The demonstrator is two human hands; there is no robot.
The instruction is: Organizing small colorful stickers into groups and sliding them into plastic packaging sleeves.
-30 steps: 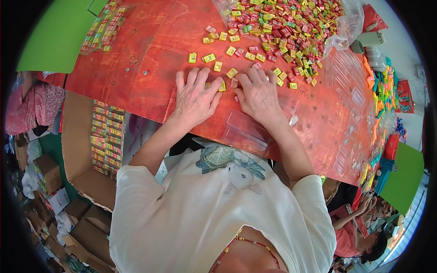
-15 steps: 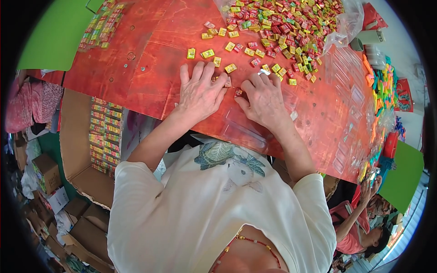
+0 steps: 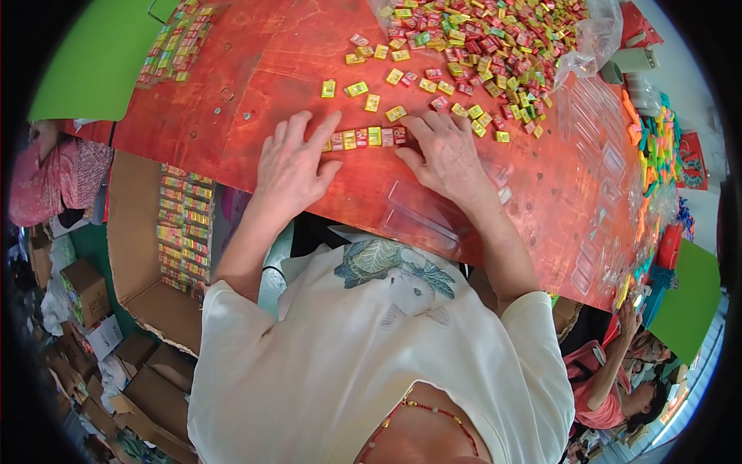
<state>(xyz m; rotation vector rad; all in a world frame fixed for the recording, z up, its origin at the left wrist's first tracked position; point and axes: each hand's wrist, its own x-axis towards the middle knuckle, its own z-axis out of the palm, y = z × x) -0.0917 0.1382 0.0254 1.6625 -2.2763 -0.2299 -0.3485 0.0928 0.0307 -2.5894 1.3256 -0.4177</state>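
A straight row of small red and yellow boxes (image 3: 373,138) lies on the red table between my two hands. My left hand (image 3: 292,166) is at the row's left end, thumb and forefinger apart, the fingertip by the end box. At the other end, my right hand (image 3: 444,158) rests with its bent fingers beside the last red box and its thumb held away. Neither hand encloses a box. Just beyond the row lie several loose yellow boxes (image 3: 372,103). A clear plastic tray (image 3: 421,210) sits near the table's front edge, below the right hand.
A large heap of small boxes (image 3: 495,46) spreads across the far right on plastic film. More clear trays (image 3: 591,224) lie at right. Arranged boxes (image 3: 176,42) stand at far left. A cardboard carton (image 3: 133,232) with packed rows is below left. Another person (image 3: 607,379) is at lower right.
My left hand has moved left and its fingers have spread. The row of boxes, mostly hidden under my hands before, now shows between them. The right hand has barely shifted.
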